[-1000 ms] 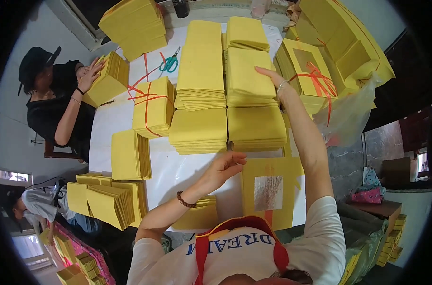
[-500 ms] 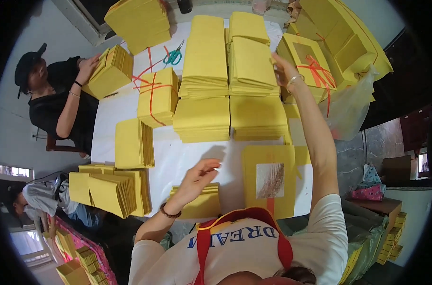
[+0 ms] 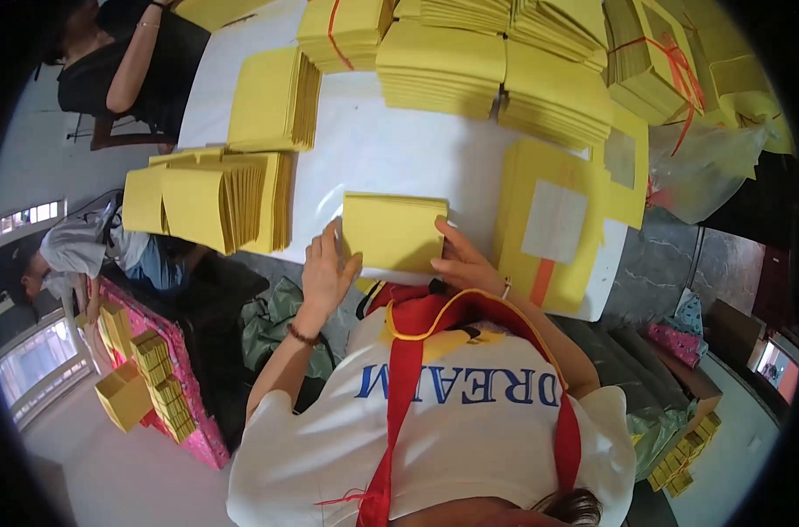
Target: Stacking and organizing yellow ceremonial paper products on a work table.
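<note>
A stack of folded yellow paper (image 3: 395,233) lies at the table's near edge, in front of my chest. My left hand (image 3: 327,270) grips its left side, fingers along the edge and thumb near the front corner. At the right side my right hand (image 3: 466,259) holds the stack, fingertips at the edge. To the right lies a large yellow paper piece with a silvery rectangle (image 3: 554,220) and an orange strip (image 3: 542,281). Undersides of the stack and of my fingers are hidden.
Tall yellow paper piles (image 3: 439,66) stand across the far side. Bundles tied with red string (image 3: 672,66) flank them. More folded stacks (image 3: 202,202) sit at the left edge. A person in black (image 3: 166,66) sits far left; another person (image 3: 109,237) is further off.
My right hand has come back from the far right piles to the near stack. My left hand has lowered onto its left side. The view has tilted toward me.
</note>
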A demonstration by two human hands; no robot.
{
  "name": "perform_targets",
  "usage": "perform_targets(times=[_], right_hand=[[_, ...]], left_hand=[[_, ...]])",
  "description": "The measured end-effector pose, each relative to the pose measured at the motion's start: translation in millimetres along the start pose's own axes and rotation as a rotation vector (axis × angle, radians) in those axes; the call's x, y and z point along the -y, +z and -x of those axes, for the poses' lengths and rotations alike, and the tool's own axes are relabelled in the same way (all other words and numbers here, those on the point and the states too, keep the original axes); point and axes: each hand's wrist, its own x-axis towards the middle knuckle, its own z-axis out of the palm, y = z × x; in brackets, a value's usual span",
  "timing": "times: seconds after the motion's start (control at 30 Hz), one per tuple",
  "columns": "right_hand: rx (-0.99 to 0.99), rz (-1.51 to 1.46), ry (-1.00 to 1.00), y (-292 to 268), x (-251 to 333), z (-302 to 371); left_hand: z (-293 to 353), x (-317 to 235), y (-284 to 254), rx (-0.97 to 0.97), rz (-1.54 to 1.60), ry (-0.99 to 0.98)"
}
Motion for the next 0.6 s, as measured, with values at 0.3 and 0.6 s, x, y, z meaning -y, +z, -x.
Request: perform_targets(times=[0.3,0.6], right_hand=[[-0.262,0.090,0.001,13,23,-15],[-0.413,0.239,-0.099,-45,35,-81]], left_hand=[[-35,-16,14,-0.053,0.359,0.043],[-108,-33,21,-0.063,0.157,0.194]])
